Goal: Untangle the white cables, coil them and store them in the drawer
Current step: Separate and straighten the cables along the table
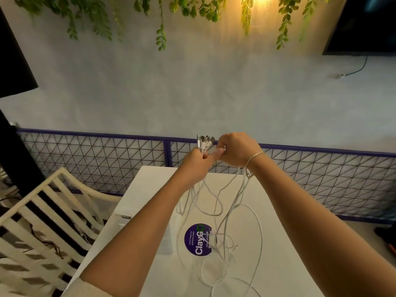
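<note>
Bunching the plug ends (206, 140) above its fingers, the left hand (198, 160) is curled tight round the white cables (225, 213); the right hand (235, 150) pinches a strand just beside them. Below the fingers, loops are draped onto the worktop (278, 221). One strand is best drawn out slowly, so knots are not tightened.
</note>
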